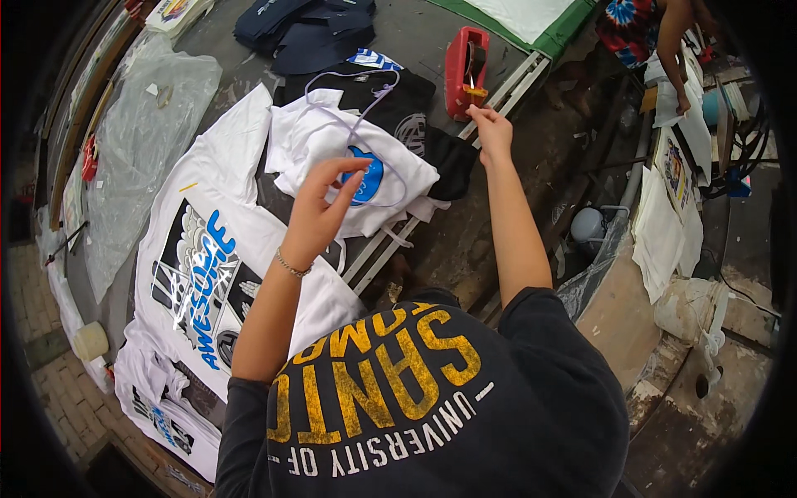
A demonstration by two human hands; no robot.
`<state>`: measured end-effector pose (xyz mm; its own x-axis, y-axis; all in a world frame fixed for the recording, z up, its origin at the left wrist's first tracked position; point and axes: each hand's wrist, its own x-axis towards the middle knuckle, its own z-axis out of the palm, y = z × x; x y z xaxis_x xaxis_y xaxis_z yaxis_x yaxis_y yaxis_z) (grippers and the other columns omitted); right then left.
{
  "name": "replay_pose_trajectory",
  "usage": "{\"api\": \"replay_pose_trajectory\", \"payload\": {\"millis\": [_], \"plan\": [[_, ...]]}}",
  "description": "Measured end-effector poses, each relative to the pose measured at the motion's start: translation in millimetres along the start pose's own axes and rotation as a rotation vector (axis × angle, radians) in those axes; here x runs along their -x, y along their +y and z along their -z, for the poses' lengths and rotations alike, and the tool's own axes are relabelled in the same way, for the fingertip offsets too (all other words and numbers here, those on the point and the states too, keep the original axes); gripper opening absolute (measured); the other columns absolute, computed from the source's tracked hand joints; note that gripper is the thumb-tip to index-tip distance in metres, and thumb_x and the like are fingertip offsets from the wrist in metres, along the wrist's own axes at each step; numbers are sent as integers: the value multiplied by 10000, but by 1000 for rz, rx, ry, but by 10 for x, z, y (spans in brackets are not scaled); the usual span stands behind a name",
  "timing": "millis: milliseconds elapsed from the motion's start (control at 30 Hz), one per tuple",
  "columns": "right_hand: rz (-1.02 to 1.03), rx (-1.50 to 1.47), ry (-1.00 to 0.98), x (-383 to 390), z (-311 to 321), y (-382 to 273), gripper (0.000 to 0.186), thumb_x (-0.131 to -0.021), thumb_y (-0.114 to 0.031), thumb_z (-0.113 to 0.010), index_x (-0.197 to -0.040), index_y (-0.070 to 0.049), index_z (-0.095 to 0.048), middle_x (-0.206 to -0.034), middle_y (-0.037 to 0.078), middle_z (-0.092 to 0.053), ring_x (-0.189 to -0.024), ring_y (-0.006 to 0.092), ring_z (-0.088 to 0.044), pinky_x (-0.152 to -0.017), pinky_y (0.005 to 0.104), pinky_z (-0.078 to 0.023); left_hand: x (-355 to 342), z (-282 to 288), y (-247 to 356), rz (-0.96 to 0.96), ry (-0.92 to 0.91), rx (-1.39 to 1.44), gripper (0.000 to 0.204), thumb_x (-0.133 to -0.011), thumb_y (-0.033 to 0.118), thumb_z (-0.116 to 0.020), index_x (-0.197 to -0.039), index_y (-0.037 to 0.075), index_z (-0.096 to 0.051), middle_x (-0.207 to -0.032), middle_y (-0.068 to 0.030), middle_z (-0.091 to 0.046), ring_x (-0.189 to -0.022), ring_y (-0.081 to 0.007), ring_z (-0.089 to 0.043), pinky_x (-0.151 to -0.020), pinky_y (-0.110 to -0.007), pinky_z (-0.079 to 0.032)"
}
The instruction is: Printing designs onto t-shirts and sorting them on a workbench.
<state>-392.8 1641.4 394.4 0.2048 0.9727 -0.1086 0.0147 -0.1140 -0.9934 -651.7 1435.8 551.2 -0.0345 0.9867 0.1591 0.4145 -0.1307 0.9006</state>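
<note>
My right hand (491,131) pinches the end of a strip of yellow tape (476,90) at the near end of a red tape dispenser (458,76). Over a bundled white cloth (311,137) with a blue printed patch (363,178) hovers my left hand (322,203). Its fingers are bent, with a gap between thumb and forefinger, and nothing shows in them. A thin lavender cord (355,124) loops over the bundle. To the left, a white printed T-shirt (241,145) lies spread out, bearing a short yellow strip (188,187) near its upper part.
Black garments (423,100) lie beneath and behind the white bundle. Farther back are stacked navy cloth pieces (324,41). Clear plastic sheeting (149,124) covers the table's left side. A metal rail (374,266) edges the table; across the gap, another person's hand (682,101) touches papers.
</note>
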Motion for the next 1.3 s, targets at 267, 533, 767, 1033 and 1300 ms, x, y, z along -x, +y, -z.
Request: {"api": "replay_pose_trajectory", "payload": {"millis": [267,533,767,1033,1300], "plan": [[337,389,-112,-320,282,5,243,-812,-208,-721,-832,30,-678,-764,106,-675,-679,176,-620,-667,307,-480,215,-173,46,144,-166,50,193,-928,121,-576,-1091,60,-659,-1056,-33,-658,-939,-125,-578,-772,-248,-412],[350,531,-431,309,363,-585,224,-887,-195,-648,-940,20,-675,-817,75,-672,-754,124,-608,-720,275,-475,883,124,-130,235,-73,115,242,-920,173,-605,-1127,55,-647,-1065,-37,-657,-959,-135,-577,-803,-261,-433],[25,512,-1632,3065,-691,-1138,208,-935,-159,-585,-1049,12,-616,-946,42,-651,-880,107,-585,-804,258,-458,2080,522,-343,169,-93,316,689,-780,392,-762,-1366,153,-489,-1294,-116,-523,-1093,-187,-545,-825,-305,-495],[-32,672,-1991,5010,-1421,-985,144,-932,-50,-536,-1046,10,-601,-899,66,-642,-828,124,-608,-755,261,-476,4215,1231,-488,311,31,415,350,-800,292,-752,-1047,51,-694,-923,-90,-671,-847,-168,-635,-729,-279,-500],[-46,736,-1944,6079,-1802,-417,167,-913,-89,-571,-1039,-7,-644,-759,30,-631,-705,107,-577,-650,250,-467,5554,1662,-676,461,273,251,174,-845,185,-702,-880,14,-696,-787,-73,-671,-686,-109,-580,-642,-255,-468]]}}
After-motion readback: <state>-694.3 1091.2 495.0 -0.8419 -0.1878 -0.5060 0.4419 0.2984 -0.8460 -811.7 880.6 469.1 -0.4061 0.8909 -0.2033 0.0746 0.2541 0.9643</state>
